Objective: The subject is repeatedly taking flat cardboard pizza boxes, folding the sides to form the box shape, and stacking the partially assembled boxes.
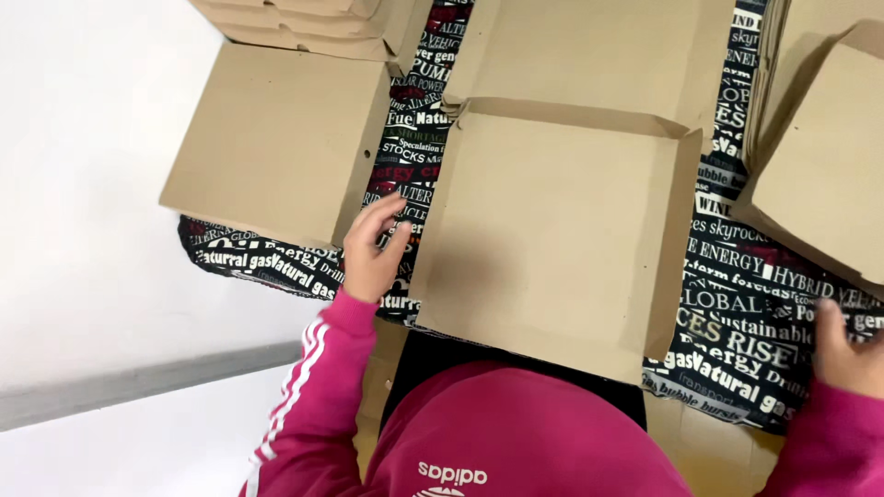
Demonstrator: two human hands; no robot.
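Note:
A flat, partly folded brown cardboard box (552,230) lies in front of me on a table covered by a black cloth (737,304) with white and red lettering. Its far and right flaps are raised. My left hand (373,248) rests at the box's left edge, fingers slightly apart, holding nothing. My right hand (843,354) lies on the cloth at the right, apart from the box, fingers curled with nothing visible in them. Both arms wear pink sleeves.
A closed cardboard box (276,138) sits at the left, overhanging the table edge, with a stack of folded boxes (313,23) behind it. More cardboard (589,46) lies at the back and another box (820,166) at the right. A white wall is on the left.

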